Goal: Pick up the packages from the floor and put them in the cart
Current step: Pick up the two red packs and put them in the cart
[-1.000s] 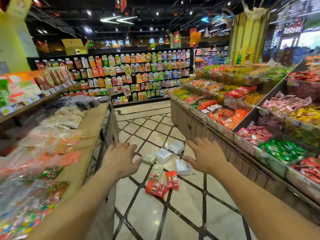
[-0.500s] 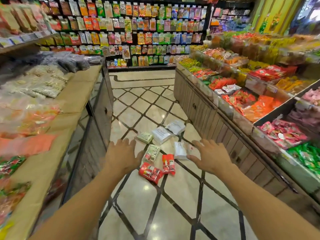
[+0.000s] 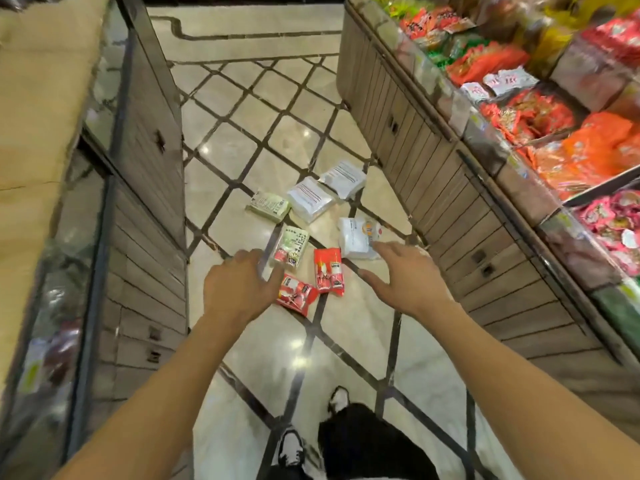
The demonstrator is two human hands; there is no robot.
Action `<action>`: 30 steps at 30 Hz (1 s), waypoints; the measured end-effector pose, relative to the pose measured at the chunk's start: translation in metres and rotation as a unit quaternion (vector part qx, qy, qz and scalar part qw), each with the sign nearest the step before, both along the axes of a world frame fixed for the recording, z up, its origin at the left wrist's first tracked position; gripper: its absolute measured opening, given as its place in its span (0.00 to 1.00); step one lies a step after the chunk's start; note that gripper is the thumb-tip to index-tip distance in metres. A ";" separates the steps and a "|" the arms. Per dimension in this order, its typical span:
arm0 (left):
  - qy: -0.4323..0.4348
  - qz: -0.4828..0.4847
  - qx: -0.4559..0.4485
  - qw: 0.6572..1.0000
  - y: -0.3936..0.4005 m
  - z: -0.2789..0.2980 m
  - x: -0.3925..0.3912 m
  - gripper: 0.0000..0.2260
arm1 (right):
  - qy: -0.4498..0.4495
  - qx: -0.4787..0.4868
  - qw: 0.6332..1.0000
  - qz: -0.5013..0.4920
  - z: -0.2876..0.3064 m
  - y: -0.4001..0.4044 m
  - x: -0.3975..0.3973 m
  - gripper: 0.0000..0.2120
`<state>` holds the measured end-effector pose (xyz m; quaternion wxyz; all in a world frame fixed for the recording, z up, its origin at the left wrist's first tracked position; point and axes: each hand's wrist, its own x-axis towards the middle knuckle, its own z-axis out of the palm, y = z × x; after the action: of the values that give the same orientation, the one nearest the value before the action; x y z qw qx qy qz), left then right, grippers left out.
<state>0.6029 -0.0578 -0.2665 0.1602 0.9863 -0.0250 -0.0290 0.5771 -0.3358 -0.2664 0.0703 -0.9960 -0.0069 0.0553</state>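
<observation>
Reaching down with my left hand (image 3: 239,292) and right hand (image 3: 408,278) spread and empty, every package (image 3: 329,273) lies unpicked (no cart in view).

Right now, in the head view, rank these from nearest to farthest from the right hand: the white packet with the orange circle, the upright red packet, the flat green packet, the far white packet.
From the right hand:
1. White packet with the orange circle, just beyond its fingers.
2. Upright red packet, to its left.
3. Flat green packet, farther left and ahead.
4. Far white packet, farthest up the aisle.
</observation>
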 end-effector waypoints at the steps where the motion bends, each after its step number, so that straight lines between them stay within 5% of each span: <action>1: -0.005 0.004 -0.015 1.000 -0.006 -0.001 0.015 0.28 | -0.022 0.024 0.999 -0.002 -0.009 -0.002 0.017 0.31; 8: -0.019 0.036 -0.069 0.997 -0.052 -0.030 0.131 0.20 | -0.103 0.142 0.984 -0.016 -0.073 -0.027 0.148 0.24; 13: 0.020 0.061 -0.082 0.995 -0.092 -0.102 0.221 0.18 | -0.111 0.184 0.976 -0.033 -0.147 -0.055 0.240 0.24; 22: 0.117 0.128 -0.117 0.978 -0.108 -0.390 0.321 0.22 | -0.018 0.232 0.969 -0.087 -0.421 -0.058 0.327 0.25; 30: 0.192 0.162 -0.073 0.965 -0.086 -0.664 0.329 0.22 | 0.049 0.216 0.971 -0.085 -0.707 -0.042 0.355 0.26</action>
<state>0.9316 -0.1435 -0.9305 0.2357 0.9388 0.1645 -0.1898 0.9318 -0.3778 -0.9730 0.2884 -0.9503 0.0695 0.0947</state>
